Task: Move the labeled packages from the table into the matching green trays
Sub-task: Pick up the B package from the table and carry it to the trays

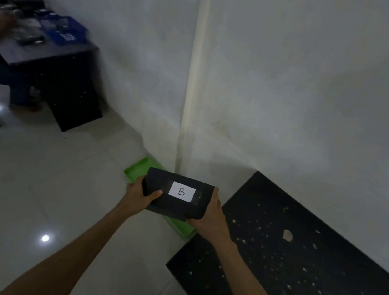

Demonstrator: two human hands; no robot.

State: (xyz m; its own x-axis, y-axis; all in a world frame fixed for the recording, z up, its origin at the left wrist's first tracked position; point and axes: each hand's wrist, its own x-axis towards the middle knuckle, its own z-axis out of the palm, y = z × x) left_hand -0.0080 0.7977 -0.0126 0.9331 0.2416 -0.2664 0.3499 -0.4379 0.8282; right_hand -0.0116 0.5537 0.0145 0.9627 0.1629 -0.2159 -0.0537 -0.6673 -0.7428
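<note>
A black package (174, 209) with a white label marked "B" hangs in the air near the room's corner. My left hand (140, 198) grips its left end and my right hand (211, 218) grips its right end. Right below the package a green tray (139, 168) lies on the tiled floor against the wall. The package hides most of the tray; only its far left corner and its near right end (183, 229) show. I cannot see a label on the tray or what lies inside it.
A black speckled table top (295, 274) fills the lower right, beside the tray. At the far left another person stands at a dark desk (58, 58) that carries a blue basket (62, 27) and dark items. White walls meet in a corner (190, 96) ahead.
</note>
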